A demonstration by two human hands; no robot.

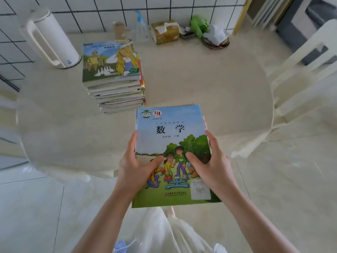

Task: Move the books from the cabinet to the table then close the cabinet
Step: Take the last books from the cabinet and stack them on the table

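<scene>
Books already moved form a tall stack [114, 77] on the left of the round table [200, 84]. Nearer its front edge, the left hand [135, 167] and right hand [209, 165] grip a further bundle, topped by a maths textbook [173, 143], by its sides, thumbs pressing the cover. That bundle is not yet set down, and the cabinet is out of view, so whether more books remain or its door is closed cannot be told.

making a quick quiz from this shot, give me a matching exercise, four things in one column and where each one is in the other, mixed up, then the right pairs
Things
1. white jug
2. tissue box
3. stack of books
4. maths book

Places
A. held over the near table edge between the left hand and right hand
B. far left of the table, by the tiled wall
C. on the table just in front of the white jug
D. at the back of the table, beside a clear bottle

Pairs: 1-B, 2-D, 3-C, 4-A
</scene>
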